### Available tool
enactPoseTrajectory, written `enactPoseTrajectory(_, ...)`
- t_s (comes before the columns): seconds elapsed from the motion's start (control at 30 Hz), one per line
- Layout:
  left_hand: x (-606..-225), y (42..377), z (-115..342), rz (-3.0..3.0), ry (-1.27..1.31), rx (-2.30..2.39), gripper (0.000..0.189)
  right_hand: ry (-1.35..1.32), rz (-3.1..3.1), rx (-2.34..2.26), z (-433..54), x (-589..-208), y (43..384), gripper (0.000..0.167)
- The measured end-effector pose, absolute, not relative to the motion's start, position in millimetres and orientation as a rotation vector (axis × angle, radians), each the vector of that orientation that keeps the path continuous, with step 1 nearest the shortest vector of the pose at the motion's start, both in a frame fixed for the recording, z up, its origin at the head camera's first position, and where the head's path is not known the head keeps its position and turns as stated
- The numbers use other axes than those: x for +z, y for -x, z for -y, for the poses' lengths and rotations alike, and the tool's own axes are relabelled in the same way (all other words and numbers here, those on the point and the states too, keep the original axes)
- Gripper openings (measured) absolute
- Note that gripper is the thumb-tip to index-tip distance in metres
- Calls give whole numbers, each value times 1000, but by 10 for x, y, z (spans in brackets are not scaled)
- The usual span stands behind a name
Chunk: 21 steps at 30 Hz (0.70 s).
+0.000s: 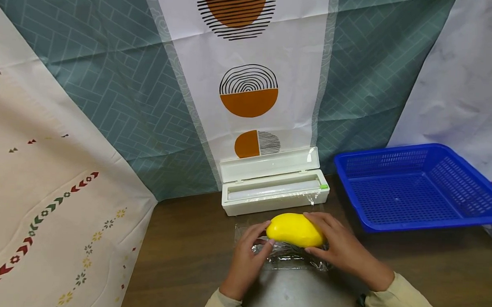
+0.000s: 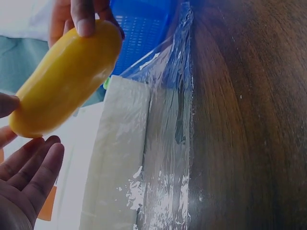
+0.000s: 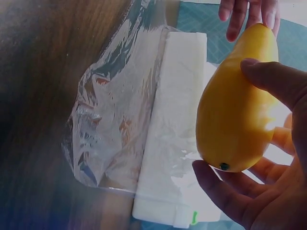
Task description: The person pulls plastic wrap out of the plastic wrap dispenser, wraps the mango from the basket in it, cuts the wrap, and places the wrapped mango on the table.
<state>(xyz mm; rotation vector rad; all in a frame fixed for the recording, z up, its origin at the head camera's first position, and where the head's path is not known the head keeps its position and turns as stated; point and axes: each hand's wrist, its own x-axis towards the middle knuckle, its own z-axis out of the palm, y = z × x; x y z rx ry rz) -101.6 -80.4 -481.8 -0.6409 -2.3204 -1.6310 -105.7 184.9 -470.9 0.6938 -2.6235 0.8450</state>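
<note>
A smooth yellow mango [image 1: 295,230], with a small dark stem spot at one end in the right wrist view, is held level between both hands. My right hand [image 1: 342,245] grips its thicker right end, thumb on the near side and fingers round the far side. At the narrower left end, my left hand [image 1: 248,255] pinches it lightly between thumb and fingertips. Beneath the mango spreads a crinkled sheet of clear plastic wrap [image 3: 112,112], drawn out from a white wrap dispenser [image 1: 276,206]. In both wrist views the mango hangs above the sheet.
The dispenser's lid [image 1: 270,165] stands raised at the back, showing the wrap roll [image 1: 273,190] and a green slider [image 1: 323,186]. To the right is a blue plastic basket [image 1: 352,200]. A patterned curtain [image 1: 158,100] hangs behind the wooden table [image 1: 177,250].
</note>
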Motion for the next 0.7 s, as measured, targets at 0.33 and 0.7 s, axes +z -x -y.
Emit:
enactPoseTrajectory(0.33, -4832, 1058, 855, 2369, 445, -1666, 43, -701, 2590, 820, -1753, -4733, 1125, 85)
enactPoseTrajectory(0.7, -4817, 1085, 922, 2419, 391, -1673, 47, -686, 2558, 855, -1686, -4695, 1198, 82)
